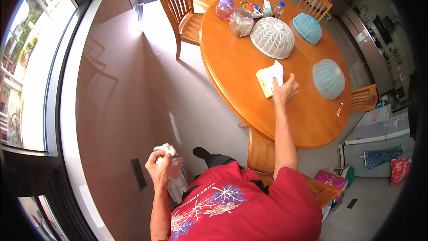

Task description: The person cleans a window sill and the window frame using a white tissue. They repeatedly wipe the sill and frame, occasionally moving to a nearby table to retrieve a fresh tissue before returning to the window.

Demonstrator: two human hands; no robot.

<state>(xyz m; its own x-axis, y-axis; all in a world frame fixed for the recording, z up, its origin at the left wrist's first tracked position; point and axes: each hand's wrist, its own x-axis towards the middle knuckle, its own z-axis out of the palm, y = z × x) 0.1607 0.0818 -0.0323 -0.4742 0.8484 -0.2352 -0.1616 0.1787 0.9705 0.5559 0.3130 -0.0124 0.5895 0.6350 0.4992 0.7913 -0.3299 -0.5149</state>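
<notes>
My left hand [159, 168] is closed on a crumpled white tissue [166, 148], held low at the left, beside the wall; something pinkish and translucent hangs at its fingers. Over the round wooden table [230, 70], my right hand [285, 90] is at the right side of a yellow and white tissue pack [264, 82]. A white tissue [277, 69] stands up out of the pack, against my right thumb. The fingers of that hand are spread, and whether they pinch the tissue cannot be told.
Beyond the pack lie a white mesh food cover [273, 38], a clear plastic jar [241, 23] and a purple-topped bottle [225, 8]. Two blue food covers [307, 28] [328, 79] and a small tube [339, 109] are farther right. A wooden chair [182, 16] stands at the table's left.
</notes>
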